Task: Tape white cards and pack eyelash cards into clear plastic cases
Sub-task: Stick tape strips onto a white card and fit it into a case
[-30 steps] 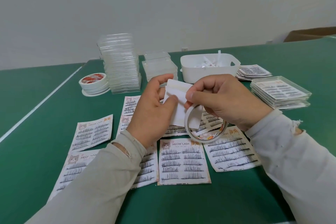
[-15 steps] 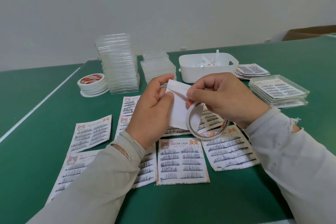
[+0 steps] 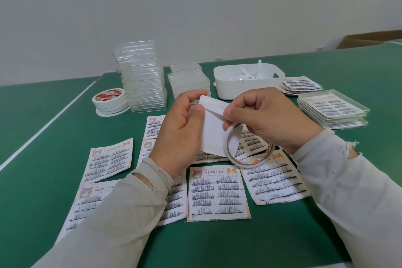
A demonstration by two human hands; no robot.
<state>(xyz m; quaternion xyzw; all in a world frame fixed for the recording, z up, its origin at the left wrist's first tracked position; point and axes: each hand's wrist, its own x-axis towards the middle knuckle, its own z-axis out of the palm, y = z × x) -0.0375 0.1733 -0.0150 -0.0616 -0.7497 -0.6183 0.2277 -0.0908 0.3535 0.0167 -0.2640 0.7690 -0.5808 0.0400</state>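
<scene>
Now the left hand [image 3: 180, 135] holds a white card [image 3: 214, 130] above the green table [image 3: 32, 180], thumb curled on the card's front; the right hand [image 3: 267, 119] pinches a strip of tape against the card's upper edge, and the tape roll [image 3: 248, 148] hangs under its fingers; eyelash cards [image 3: 217, 193] lie below; clear cases [image 3: 143, 85] are stacked behind, beside a white bin [image 3: 248, 91].

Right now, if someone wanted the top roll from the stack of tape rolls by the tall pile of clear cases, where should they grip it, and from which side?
Probably from above: the tape rolls lie flat in a stack, so pinch the top roll's outer rim across its width. Its left side is open; the clear cases stand close on its right.
</scene>
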